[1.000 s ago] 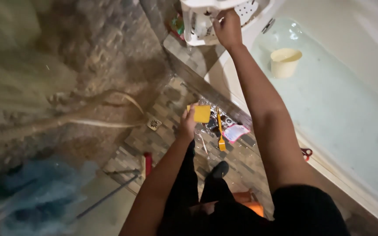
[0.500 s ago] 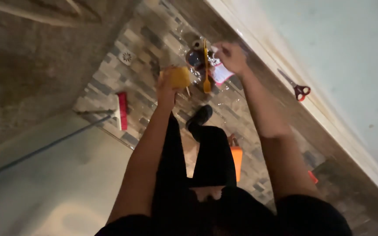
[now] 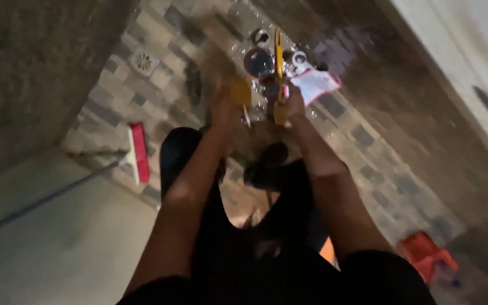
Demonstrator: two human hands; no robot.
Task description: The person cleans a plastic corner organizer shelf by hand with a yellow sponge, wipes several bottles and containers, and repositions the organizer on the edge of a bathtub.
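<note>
While both arms reach down over the tiled floor [image 3: 368,147], the left hand [image 3: 224,104] is closed around a yellow sponge [image 3: 238,91]. The right hand [image 3: 293,104] sits at the lower end of a yellow-handled brush [image 3: 278,56]; blur hides how far its fingers are closed. Just beyond lie a round dark container [image 3: 258,62] and a white and pink packet [image 3: 314,85], touching wet tiles. A red-headed squeegee [image 3: 138,152] lies well apart to the left, near a floor drain [image 3: 143,61]; an orange object [image 3: 425,254] sits lower right. Compared with half a second ago, the right hand has dropped from the packet to the brush.
</note>
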